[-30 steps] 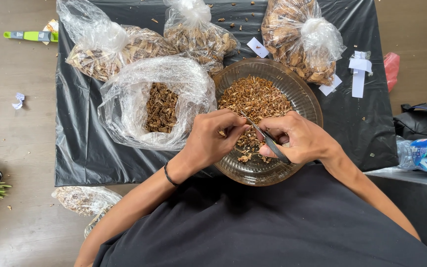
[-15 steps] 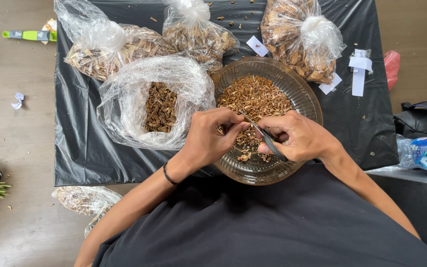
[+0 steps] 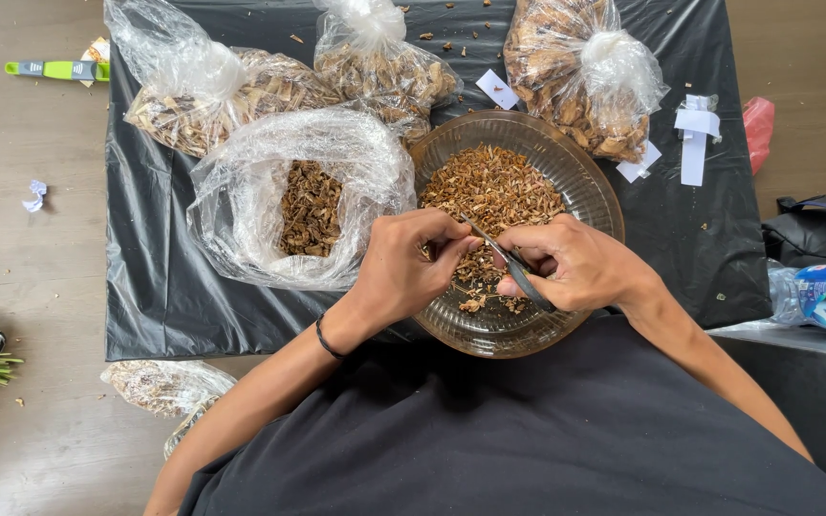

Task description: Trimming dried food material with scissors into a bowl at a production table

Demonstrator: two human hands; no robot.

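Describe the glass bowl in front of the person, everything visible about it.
The glass bowl is round, clear with a brownish tint, and ribbed along its wall. It stands upright on the black sheet, its near edge against the person's dark shirt. It holds a heap of small dry brown cut pieces, piled toward the far side. Both hands work over it: the left hand pinches a piece, the right hand holds scissors. An open plastic bag presses against its left rim.

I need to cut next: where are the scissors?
In the head view, the scissors are in the right hand, over the glass bowl, blades toward the left hand.
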